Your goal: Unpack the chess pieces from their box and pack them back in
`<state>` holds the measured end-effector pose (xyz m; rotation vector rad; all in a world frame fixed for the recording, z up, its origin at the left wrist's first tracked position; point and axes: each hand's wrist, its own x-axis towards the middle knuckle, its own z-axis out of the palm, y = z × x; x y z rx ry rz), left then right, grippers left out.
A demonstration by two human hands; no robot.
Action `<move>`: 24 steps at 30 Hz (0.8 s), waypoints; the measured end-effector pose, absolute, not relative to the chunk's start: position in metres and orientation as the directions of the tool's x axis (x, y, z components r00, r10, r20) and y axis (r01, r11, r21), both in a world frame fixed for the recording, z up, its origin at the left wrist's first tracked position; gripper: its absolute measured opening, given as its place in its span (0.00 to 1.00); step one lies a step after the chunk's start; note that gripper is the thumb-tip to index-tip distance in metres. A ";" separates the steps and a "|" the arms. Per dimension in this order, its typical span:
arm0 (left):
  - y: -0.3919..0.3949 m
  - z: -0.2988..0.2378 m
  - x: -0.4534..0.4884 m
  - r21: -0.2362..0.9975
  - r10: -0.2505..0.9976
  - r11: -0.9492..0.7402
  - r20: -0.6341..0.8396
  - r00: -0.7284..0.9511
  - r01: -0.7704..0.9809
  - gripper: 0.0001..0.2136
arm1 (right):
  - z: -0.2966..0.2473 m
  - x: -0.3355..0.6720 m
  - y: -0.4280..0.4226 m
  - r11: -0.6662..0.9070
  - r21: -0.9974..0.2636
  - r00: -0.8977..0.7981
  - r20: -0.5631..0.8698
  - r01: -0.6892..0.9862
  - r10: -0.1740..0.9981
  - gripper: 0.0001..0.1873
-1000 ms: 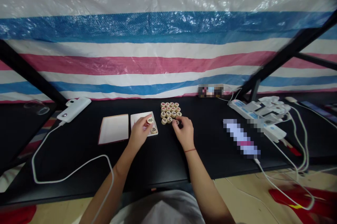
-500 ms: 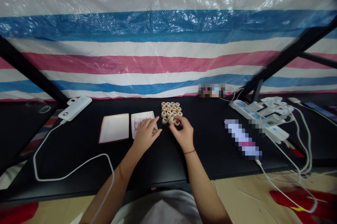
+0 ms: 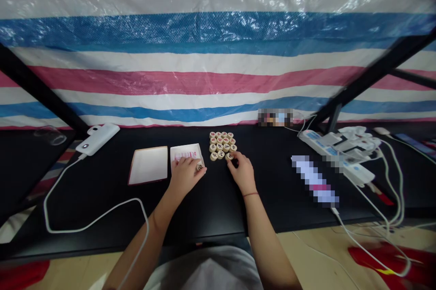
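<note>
In the head view, several round cream Chinese chess pieces [image 3: 220,147] stand in close rows on the black table, marked with red characters at the back and black ones in front. My right hand [image 3: 244,172] pinches a Chinese chess piece [image 3: 229,156] at the front right corner of this block. On the left, my left hand [image 3: 185,175] reaches over a shallow white box [image 3: 185,148] with pink markings inside. Its thumb and index finger close around another Chinese chess piece [image 3: 200,167] at the box's right side. My other left fingertips are hidden inside the box.
Left of the box lies an open, white-lined box half [image 3: 148,166]. A white power bank [image 3: 98,139] with a cable rests at the back left. On the right are a blurred phone [image 3: 315,180] and a power strip [image 3: 354,169] with plugs and cables. Striped sheeting [image 3: 204,85] hangs behind.
My right hand has moved slightly right and set its piece upright at the front row's right end. Another front-row piece now shows. My left fingers have drawn in around the piece at the box.
</note>
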<state>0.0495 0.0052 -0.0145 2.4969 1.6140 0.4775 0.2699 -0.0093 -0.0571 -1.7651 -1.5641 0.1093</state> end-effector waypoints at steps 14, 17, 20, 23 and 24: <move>0.008 -0.014 0.047 0.347 0.861 -0.501 0.111 0.496 0.793 0.10 | -0.028 0.231 -0.019 0.408 -0.628 -0.115 0.453 0.663 0.884 0.15; 0.011 -0.017 0.045 0.369 0.838 -0.537 0.130 0.530 0.758 0.10 | -0.029 0.220 -0.020 0.435 -0.623 -0.240 0.375 0.650 0.895 0.21; 0.013 -0.021 0.045 0.421 0.823 -0.559 0.174 0.541 0.715 0.10 | -0.032 0.219 -0.019 0.421 -0.625 -0.256 0.340 0.657 0.905 0.20; 0.014 -0.026 0.046 0.482 0.809 -0.578 0.238 0.537 0.658 0.12 | -0.035 0.221 -0.018 0.420 -0.618 -0.248 0.348 0.665 0.904 0.17; 0.014 -0.026 0.046 0.497 0.807 -0.583 0.258 0.531 0.643 0.12 | -0.035 0.221 -0.018 0.426 -0.617 -0.247 0.357 0.662 0.901 0.16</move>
